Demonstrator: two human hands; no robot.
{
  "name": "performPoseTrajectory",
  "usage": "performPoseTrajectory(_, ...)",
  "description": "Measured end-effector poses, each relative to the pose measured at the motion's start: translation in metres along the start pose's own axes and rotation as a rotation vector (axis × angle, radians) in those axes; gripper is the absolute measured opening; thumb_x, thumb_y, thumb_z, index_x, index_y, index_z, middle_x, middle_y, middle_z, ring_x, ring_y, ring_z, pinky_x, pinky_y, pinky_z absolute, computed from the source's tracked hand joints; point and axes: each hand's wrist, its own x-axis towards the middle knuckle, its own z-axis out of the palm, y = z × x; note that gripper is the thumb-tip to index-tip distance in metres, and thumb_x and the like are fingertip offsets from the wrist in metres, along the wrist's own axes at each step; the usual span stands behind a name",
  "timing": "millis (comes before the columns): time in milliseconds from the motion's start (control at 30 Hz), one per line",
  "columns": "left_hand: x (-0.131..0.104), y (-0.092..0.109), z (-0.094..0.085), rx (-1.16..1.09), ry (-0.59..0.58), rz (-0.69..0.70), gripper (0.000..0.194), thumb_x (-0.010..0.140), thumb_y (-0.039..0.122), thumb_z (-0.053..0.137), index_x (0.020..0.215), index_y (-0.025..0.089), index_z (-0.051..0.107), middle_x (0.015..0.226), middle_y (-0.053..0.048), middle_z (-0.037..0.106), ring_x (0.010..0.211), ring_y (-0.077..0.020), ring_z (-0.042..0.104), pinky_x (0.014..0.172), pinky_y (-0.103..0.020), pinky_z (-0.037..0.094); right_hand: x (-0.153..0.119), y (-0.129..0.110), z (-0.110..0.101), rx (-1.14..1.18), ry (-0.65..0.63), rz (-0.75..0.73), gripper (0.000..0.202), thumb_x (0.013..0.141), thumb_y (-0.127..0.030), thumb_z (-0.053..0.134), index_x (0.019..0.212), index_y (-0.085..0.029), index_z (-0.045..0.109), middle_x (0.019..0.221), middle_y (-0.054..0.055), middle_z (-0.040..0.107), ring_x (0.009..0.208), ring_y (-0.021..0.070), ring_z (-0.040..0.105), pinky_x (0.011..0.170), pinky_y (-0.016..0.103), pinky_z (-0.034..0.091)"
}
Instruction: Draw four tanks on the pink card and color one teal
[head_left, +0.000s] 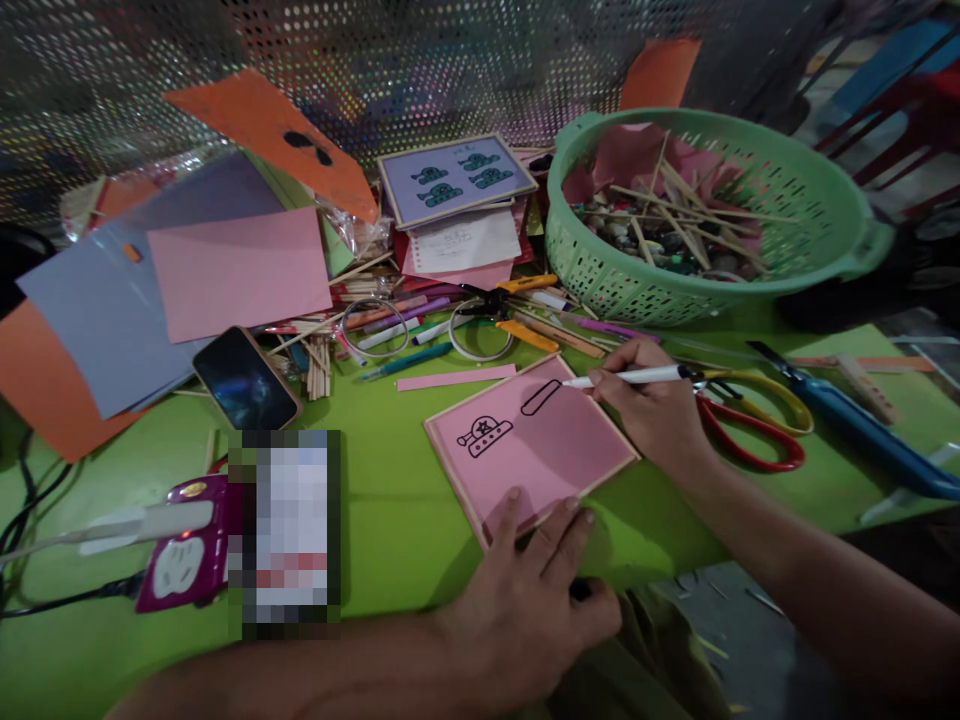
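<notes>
My right hand [656, 405] is closed around a white marker [649, 376]. Its tip meets the end of a black rounded outline on a pink card [551, 445] framed with thin wooden strips. Left of that outline is a finished tank drawing with a star [484, 434]. My left hand [532, 590] lies palm down at the card's near edge, several fingers spread onto the card. Beside its thumb a small black thing [580, 590] shows, too hidden to name. Scissors [750, 425] with red and yellow handles lie beside my right wrist.
A green basket [712, 290] of sticks stands behind. A framed tank picture [457, 180] tops a paper stack. Markers, pliers [517, 310] and tape rings lie behind the card. Leftward are a phone [246, 380], coloured sheets and a purple power strip [180, 545]; a blue tool [870, 430] lies right.
</notes>
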Motion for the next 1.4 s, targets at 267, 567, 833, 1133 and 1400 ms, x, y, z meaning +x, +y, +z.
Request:
performPoseTrajectory(267,-0.001,0.002,0.006,0.015,0.015,-0.001,0.024,0.095,0.035,0.063,0.115,0.024,0.056,0.151,-0.024,0.055,0.143,-0.0423,0.047,0.111,-0.073,0.025,0.000,-0.003,0.000,0.045,-0.010,0.007,0.021,0.086,-0.030,0.075,0.081,-0.029,0.055,0.063,-0.003,0.059,0.056,0.0182,0.055,0.053,0.032,0.037)
performPoseTrajectory(567,-0.001,0.001,0.003,0.034,0.028,-0.009,0.021,0.095,0.035,0.063,0.111,0.024,0.057,0.150,-0.023,0.057,0.139,-0.0404,0.052,0.110,-0.071,0.026,0.000,-0.002,0.000,0.112,-0.022,0.020,0.021,0.086,-0.030,0.076,0.082,-0.028,0.056,0.064,-0.004,0.062,0.059,0.0182,0.059,0.057,0.033,0.042)
performPoseTrajectory(833,-0.002,0.003,0.007,0.030,0.053,-0.010,0.021,0.094,0.033,0.063,0.112,0.024,0.056,0.149,-0.024,0.057,0.143,-0.0415,0.047,0.111,-0.071,0.021,-0.001,-0.002,0.000,0.277,-0.139,0.016,0.017,0.085,-0.031,0.079,0.098,-0.029,0.069,0.090,0.000,0.070,0.081,0.0203,0.066,0.074,0.036,0.049)
performPoseTrajectory(1133,-0.001,0.003,0.006,-0.004,0.056,-0.017,0.024,0.094,0.034,0.066,0.112,0.023,0.057,0.150,-0.024,0.056,0.141,-0.0407,0.051,0.107,-0.070,0.034,0.006,-0.021,0.001,0.356,-0.233,0.133,0.010,0.079,-0.030,0.078,0.086,-0.027,0.071,0.079,0.000,0.068,0.070,0.0180,0.058,0.061,0.032,0.042)
performPoseTrajectory(1400,-0.001,0.003,0.004,-0.024,0.053,-0.018,0.025,0.094,0.035,0.066,0.114,0.023,0.057,0.150,-0.025,0.057,0.140,-0.0408,0.053,0.104,-0.070,0.039,0.011,-0.010,0.008,0.256,-0.252,0.087,0.017,0.075,-0.027,0.078,0.078,-0.027,0.061,0.069,-0.002,0.059,0.060,0.0179,0.052,0.057,0.032,0.039)
